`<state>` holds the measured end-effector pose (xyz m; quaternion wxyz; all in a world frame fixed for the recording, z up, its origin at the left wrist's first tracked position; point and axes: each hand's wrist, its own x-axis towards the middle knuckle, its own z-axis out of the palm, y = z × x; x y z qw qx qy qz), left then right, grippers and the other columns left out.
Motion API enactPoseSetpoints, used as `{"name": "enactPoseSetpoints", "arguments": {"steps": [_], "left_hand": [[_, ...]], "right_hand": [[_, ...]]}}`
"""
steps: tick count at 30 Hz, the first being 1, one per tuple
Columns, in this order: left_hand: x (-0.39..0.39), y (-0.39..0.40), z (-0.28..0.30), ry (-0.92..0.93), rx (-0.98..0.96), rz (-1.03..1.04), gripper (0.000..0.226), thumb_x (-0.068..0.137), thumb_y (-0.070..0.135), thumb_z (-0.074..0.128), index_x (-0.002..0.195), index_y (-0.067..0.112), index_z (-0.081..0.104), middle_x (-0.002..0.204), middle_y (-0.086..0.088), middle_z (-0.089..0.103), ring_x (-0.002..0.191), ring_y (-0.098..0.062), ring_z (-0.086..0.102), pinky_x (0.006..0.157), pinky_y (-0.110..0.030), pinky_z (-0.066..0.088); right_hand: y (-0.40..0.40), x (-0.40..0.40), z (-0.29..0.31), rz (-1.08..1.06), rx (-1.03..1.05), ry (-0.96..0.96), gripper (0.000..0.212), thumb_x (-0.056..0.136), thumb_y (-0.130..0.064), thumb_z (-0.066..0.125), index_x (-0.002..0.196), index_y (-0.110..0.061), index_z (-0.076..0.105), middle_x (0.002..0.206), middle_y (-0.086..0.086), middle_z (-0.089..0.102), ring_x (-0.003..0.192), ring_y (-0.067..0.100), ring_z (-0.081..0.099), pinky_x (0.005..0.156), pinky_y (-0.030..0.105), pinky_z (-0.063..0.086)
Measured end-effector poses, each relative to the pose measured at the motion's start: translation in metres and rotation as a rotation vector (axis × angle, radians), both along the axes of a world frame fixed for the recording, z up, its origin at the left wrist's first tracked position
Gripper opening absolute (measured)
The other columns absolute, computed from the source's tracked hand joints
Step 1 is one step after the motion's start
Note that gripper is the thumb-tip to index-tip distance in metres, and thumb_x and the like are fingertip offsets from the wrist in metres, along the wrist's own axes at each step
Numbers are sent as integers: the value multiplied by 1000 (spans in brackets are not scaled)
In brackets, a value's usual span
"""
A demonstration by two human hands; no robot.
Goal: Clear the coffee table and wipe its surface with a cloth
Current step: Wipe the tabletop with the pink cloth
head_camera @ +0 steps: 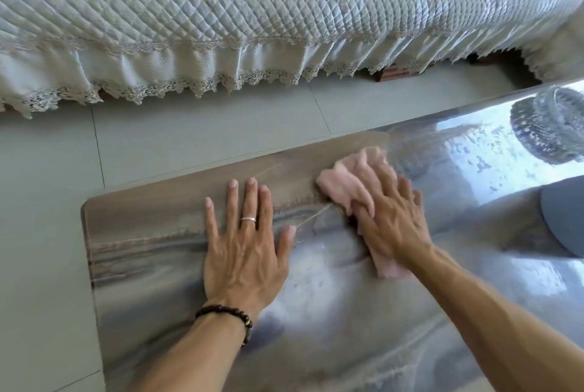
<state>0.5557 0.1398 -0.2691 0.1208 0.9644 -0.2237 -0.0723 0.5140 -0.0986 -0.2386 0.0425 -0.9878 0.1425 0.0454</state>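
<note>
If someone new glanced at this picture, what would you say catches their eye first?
Most likely the pink cloth near the middle, pressed onto the glossy coffee table by the right hand. Just left of it, the left hand lies flat on the tabletop with fingers spread, wearing a ring and a dark bead bracelet. Behind the table, a quilted, lace-trimmed cover fills the top of the picture.

A quilted pale-blue sofa cover (lace-trimmed along its skirt) hangs over the grey tiled floor.
</note>
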Motion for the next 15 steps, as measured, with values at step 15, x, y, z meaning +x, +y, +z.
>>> {"name": "enactPoseSetpoints", "arguments": {"steps": [15], "left_hand": [[5,-1,0,15,83,-20,72,95,55,18,148,7,29,155,-14,24,145,-34,13,112,-63,13]], "right_hand": [[-8,60,-14,-548,16,-33,60,90,-51,28,148,-39,18,160,9,13,128,40,33,102,56,34]]}}
